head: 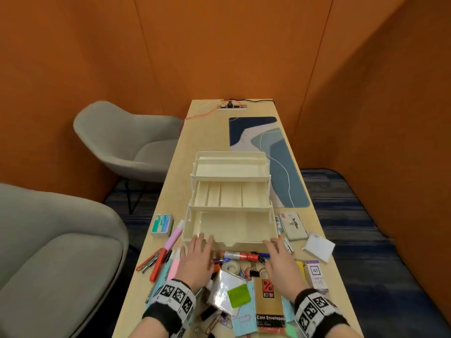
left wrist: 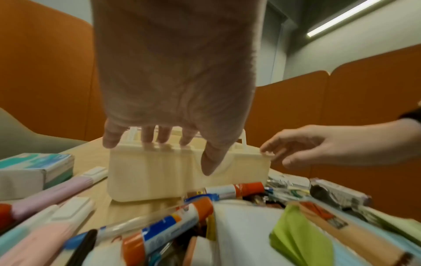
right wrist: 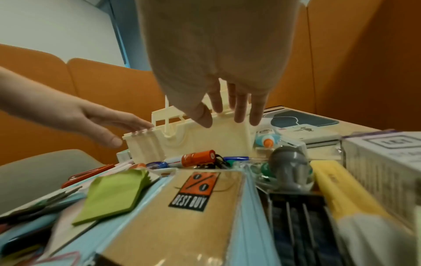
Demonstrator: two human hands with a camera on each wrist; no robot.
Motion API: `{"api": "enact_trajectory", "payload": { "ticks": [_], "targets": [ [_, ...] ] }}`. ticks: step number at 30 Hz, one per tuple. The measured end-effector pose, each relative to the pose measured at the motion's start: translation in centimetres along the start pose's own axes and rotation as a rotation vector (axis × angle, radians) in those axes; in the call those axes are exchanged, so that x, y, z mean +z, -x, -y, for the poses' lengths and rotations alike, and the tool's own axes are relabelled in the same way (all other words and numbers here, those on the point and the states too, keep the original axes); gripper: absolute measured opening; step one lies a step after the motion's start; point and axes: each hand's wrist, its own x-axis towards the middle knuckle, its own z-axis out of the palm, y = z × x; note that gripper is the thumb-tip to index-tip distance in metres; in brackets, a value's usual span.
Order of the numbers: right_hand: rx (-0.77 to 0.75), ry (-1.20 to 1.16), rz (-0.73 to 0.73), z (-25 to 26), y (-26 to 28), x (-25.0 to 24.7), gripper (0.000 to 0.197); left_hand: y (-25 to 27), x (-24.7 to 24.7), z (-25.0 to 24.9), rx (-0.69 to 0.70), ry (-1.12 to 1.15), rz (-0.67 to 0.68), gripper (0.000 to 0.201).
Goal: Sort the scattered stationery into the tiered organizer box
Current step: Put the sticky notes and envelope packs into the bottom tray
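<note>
The cream tiered organizer box [head: 229, 225] stands fanned out mid-table, all three tiers bare. My left hand [head: 202, 242] lays straight fingers on the front rim of the bottom tier, left of centre. At the front right corner my right hand [head: 273, 245] touches the rim the same way. The left wrist view shows the left hand [left wrist: 200, 153] on the box [left wrist: 159, 172]; the right wrist view shows the right hand [right wrist: 212, 115] on it [right wrist: 205, 142]. Scattered stationery lies in front: a glue stick [head: 240, 256], tape roll [head: 230, 267], green sticky notes [head: 239, 295], coin envelopes [head: 268, 306].
A staples box [head: 162, 224], pink highlighter [head: 174, 236] and red pen [head: 158, 264] lie left of the box. An Artline pad [head: 294, 225], a white packet [head: 318, 247] and an ink box [head: 317, 276] lie right. Behind is a blue desk mat [head: 280, 167]. Grey chairs [head: 127, 140] stand left.
</note>
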Motion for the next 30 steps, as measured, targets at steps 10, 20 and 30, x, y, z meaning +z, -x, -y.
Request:
{"api": "enact_trajectory", "payload": {
  "ticks": [10,20,30],
  "targets": [
    [-0.010,-0.044,0.085,-1.9,-1.1,-0.6,0.057,0.6,0.6,0.1,0.064,0.071,-0.183,0.061],
    [-0.017,0.089,0.057,-1.1,1.6,1.7,0.028,3.6,3.0,1.4,0.126,0.247,-0.284,0.022],
    [-0.067,0.201,0.184,2.6,-1.5,3.8,0.053,3.4,3.5,-0.3,0.205,0.307,-0.306,0.020]
  ]
}}
